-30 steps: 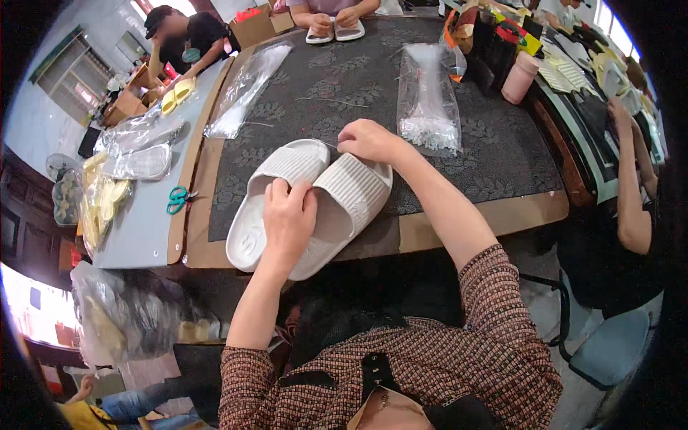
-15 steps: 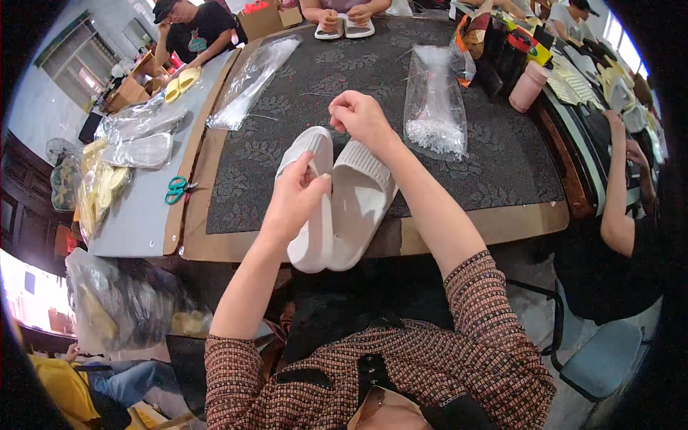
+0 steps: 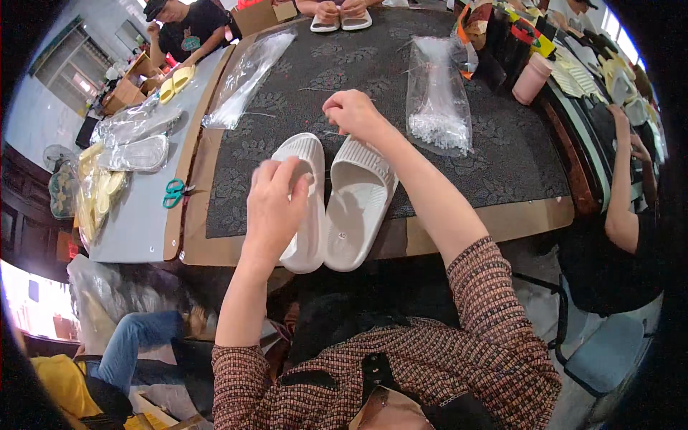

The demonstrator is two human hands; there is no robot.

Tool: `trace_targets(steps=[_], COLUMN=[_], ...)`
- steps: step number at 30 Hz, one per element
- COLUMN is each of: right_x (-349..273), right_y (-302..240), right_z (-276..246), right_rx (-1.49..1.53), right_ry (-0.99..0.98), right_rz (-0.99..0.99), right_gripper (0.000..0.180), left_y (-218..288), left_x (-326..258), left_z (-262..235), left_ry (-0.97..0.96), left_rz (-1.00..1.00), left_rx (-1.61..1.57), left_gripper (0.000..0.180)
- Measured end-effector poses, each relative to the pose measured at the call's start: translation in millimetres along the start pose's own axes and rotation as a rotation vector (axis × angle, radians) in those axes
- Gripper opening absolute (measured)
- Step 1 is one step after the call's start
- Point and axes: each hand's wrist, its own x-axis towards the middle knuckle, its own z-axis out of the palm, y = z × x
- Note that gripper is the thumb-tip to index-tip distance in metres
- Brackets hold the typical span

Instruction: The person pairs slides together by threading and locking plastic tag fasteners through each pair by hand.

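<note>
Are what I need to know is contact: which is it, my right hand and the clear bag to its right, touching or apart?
Apart. The head view shows dark table covering between your right hand and the clear bag.

The left forearm (image 3: 247,290) reaches up to the left grip (image 3: 276,201), back uppermost, fingers bent, thumb spread apart; the right forearm (image 3: 430,190) slants leftward, the right grip (image 3: 351,115) farther forward, fingers curled in

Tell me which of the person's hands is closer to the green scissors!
Left. The left hand is by the left slipper, to the right of the scissors; the right hand is farther right, by the toe of the right slipper.
</note>
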Motion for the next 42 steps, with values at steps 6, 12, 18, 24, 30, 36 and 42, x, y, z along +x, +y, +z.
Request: trace_targets(steps=[6,12,18,24,30,36,42], right_x=[31,23,30,34,22,15,-3], right_y=[41,21,32,37,34,9,19], right_z=[6,2,-5,4,1,9,21], right_rx=[-0.532,0.158,-0.386,-0.361,0.018,0.261,-0.208], right_ry=[-0.07,-0.14,-0.164,-0.348,-0.215,-0.109,0.037], right_rz=[-0.044,0.228,0.163,0.032,0.083,0.048,-0.095], right_gripper=[0.02,0.036,0.027,0.023,0.021,0.019,0.023], left_y=[-13,-20,-26,-31,-26,-18,-15], left_x=[-3,-6,-9,-11,-6,10,11], left_z=[26,35,48,50,51,57,49], left_ry=[0.017,0.034,0.097,0.097,0.114,0.122,0.078], left_rz=[0.12,0.046,0.025,0.017,-0.003,-0.045,-0.072], left_rx=[0.201,0.086,0.025,0.003,0.016,0.101,0.116], left_gripper=[0.055,0.061,0.058,0.061,0.067,0.07,0.065])
